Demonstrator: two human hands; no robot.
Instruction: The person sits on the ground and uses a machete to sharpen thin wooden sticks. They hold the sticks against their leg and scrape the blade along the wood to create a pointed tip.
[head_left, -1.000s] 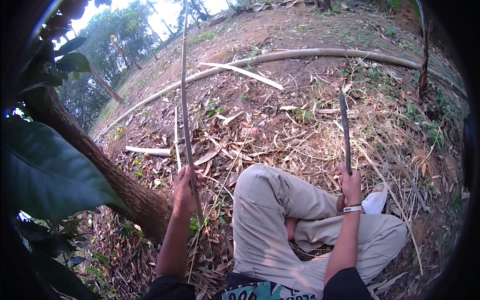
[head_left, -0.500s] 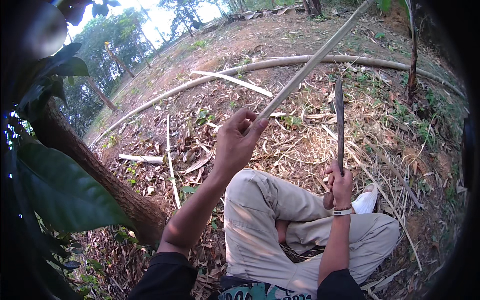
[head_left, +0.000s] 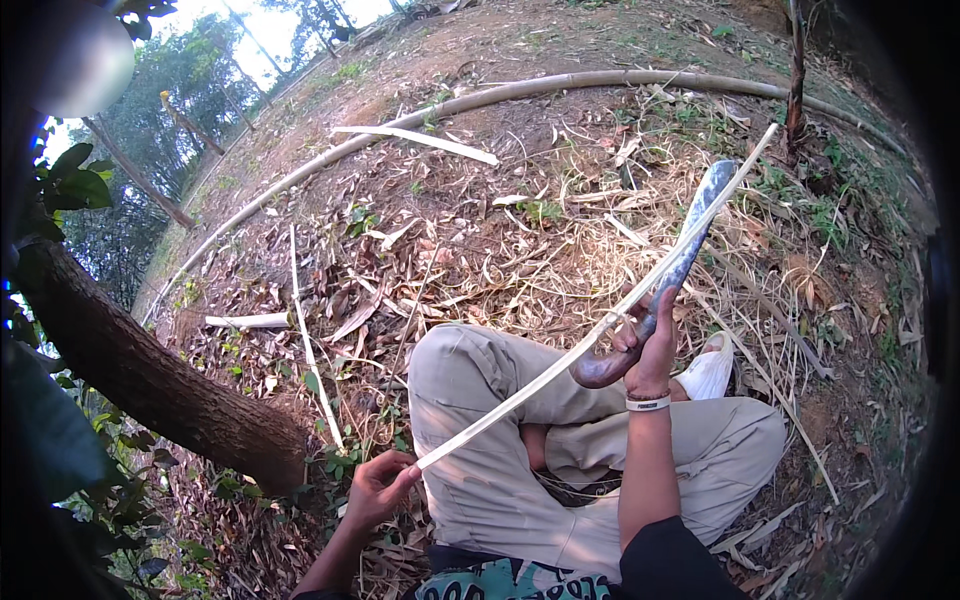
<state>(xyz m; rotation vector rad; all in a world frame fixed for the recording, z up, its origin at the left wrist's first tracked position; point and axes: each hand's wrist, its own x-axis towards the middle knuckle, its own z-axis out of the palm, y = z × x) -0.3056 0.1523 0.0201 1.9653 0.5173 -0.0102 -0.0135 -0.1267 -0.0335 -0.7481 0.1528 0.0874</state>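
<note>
Pinched in my left hand [head_left: 380,488], low and left of my knee, is the near end of a long pale bamboo strip [head_left: 520,395]. The strip slants up to the right and crosses in front of the blade. My right hand [head_left: 655,350] is closed around a machete [head_left: 605,370] with a curved brown handle. Its broad grey blade points up and away, its flat side partly showing. Strip and blade appear to touch close above my right fingers, though the exact contact is hard to make out.
My crossed legs in beige trousers [head_left: 470,400] are below, with a white shoe [head_left: 710,370] at right. A tree trunk [head_left: 150,370] leans at left. A long bamboo pole [head_left: 560,83] lies beyond split bamboo pieces [head_left: 420,140], dry leaves and shavings [head_left: 560,270]. A thin stem [head_left: 796,80] stands far right.
My left hand has drawn down and back toward me, lowering the strip from high up to across the machete. The machete has turned, showing its blade's flat side.
</note>
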